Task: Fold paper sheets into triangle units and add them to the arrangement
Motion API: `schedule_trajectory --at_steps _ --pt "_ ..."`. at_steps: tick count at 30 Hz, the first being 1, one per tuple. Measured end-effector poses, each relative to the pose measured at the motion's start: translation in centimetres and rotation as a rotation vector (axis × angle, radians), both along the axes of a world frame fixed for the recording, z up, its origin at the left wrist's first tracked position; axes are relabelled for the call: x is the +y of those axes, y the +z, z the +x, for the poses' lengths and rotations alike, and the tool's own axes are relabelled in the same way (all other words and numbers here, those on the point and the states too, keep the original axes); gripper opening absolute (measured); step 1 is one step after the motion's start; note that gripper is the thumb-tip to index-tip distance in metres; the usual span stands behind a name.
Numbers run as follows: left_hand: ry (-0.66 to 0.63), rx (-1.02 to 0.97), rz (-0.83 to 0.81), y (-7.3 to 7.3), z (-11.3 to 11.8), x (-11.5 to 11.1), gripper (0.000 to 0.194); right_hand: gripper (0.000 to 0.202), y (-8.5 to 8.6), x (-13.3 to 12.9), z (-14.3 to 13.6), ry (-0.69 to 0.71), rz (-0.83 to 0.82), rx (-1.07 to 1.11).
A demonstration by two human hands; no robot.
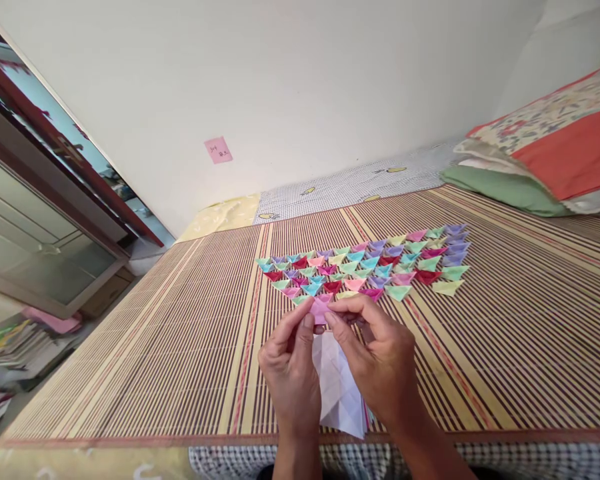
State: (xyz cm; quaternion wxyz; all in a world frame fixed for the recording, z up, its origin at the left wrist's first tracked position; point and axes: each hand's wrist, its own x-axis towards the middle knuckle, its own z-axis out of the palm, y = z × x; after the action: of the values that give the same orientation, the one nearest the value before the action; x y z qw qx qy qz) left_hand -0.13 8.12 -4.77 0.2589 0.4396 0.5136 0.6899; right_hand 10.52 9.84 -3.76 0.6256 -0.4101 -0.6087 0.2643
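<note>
A small pink folded paper point(321, 310) is held up between both hands. My left hand point(295, 357) pinches its left side between thumb and fingers. On the right side, my right hand point(375, 353) grips the same paper with thumb and forefinger. Beneath and between the hands lies a stack of paper sheets point(341, 393) with a white one on top and coloured edges at the lower right. Just beyond the fingers, several rows of small folded paper pieces point(350, 267) in many colours are spread on the striped mat point(180, 347).
Folded bedding point(570, 143) in red, floral and green is piled at the back right. A white wall with a pink note point(219, 150) rises behind the mat. At the left are a glass-panelled door point(30, 233) and a pile of papers point(20, 350) below the mat's level.
</note>
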Motion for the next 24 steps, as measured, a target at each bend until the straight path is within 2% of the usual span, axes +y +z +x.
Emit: schedule_trajectory --at_steps 5,10,15,21,24 --pt "0.015 -0.009 -0.004 0.12 0.04 0.13 0.020 0.004 0.07 0.05 -0.06 0.014 -0.041 0.027" --pt "0.036 0.050 0.009 0.37 0.31 -0.01 0.018 0.005 0.10 0.06 -0.14 -0.020 -0.001 -0.001" --pt "-0.021 -0.062 0.022 -0.15 0.44 0.21 0.017 0.012 0.06 0.13 -0.17 -0.008 0.121 0.000" --pt "-0.079 -0.171 0.043 -0.60 0.45 0.45 0.014 0.011 0.02 0.14 0.05 0.008 0.092 0.044" --pt "-0.139 -0.277 0.068 -0.53 0.44 0.64 0.014 0.013 0.14 0.15 -0.02 0.001 0.130 0.017"
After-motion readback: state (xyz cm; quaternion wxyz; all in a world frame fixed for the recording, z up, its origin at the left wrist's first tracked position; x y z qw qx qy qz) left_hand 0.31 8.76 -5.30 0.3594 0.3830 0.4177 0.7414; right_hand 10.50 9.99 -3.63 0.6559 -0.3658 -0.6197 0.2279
